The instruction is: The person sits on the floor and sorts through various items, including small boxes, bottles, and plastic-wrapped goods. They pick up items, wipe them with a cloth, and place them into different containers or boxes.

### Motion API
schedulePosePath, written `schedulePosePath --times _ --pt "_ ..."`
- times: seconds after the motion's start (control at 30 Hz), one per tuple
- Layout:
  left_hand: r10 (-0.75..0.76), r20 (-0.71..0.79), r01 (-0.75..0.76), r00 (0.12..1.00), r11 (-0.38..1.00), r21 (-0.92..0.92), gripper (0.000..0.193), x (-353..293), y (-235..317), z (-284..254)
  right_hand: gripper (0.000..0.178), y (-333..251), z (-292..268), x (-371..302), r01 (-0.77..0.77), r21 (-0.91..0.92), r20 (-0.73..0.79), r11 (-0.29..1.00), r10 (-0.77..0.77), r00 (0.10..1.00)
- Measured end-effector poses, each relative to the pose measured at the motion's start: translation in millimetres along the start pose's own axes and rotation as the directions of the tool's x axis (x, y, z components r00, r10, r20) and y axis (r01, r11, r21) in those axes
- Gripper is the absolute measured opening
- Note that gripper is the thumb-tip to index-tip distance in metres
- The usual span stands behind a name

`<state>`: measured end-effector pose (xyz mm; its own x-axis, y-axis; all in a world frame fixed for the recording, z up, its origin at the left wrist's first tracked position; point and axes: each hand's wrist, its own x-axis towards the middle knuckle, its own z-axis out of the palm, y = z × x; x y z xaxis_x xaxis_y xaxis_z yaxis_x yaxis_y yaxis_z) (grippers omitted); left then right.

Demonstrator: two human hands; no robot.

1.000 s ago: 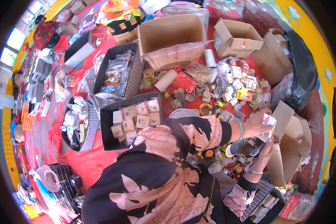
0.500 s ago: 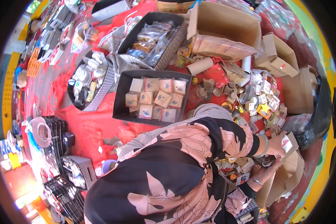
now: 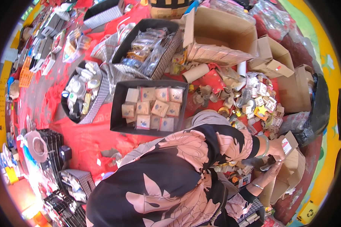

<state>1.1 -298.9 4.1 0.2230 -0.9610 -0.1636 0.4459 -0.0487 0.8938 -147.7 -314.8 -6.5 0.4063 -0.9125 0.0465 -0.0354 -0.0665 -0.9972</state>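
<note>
Both my arms reach to the right side. My left hand (image 3: pixel 275 148), a bangle on its wrist, grips a small brown box (image 3: pixel 290 145) with a white and red label on one face. Just below it is my right hand (image 3: pixel 269 175), fingers stretched up toward the left hand. A small dark thing (image 3: pixel 268 165) sits between the hands; I cannot tell whether the right hand touches it. Beneath and beside my hands stands an open cardboard box (image 3: pixel 294 166). Small mixed goods (image 3: pixel 236 176) lie under my arms.
A black box (image 3: pixel 119 113) of small square packs stands left of centre. Behind it is a bin (image 3: pixel 170 49) of bagged items, with a large open carton (image 3: pixel 221 53) to its right. Heaped trinkets (image 3: pixel 261 106) cover the red cloth (image 3: pixel 83 140). A black plastic bag (image 3: pixel 319 109) lies at right.
The view has shifted slightly, so most surroundings sit a little further left and lower. My left hand still grips the small box, and my right hand stays just below it.
</note>
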Motion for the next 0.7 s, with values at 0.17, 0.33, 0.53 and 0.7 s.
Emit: schedulePosePath --times 0.17,0.33,0.53,0.7 --pt "0.061 -0.02 -0.062 0.998 0.997 -0.047 0.078 -14 15 -5 0.056 12 -6 13 -0.017 0.136 -0.072 0.991 0.027 0.997" --pt "0.142 -0.015 -0.142 0.99 0.99 0.018 0.068 -15 27 -8 0.051 1 13 25 0.104 0.087 -0.071 0.991 -0.098 0.993" --pt "0.295 0.136 -0.25 0.946 0.928 -0.275 0.061 -6 42 -51 0.052 -12 37 24 0.156 0.054 0.079 0.986 -0.16 0.984" --pt "0.351 -0.257 -0.435 0.9 0.701 -0.565 0.038 4 85 -126 0.042 6 43 35 0.027 0.096 0.067 0.995 -0.034 0.997"
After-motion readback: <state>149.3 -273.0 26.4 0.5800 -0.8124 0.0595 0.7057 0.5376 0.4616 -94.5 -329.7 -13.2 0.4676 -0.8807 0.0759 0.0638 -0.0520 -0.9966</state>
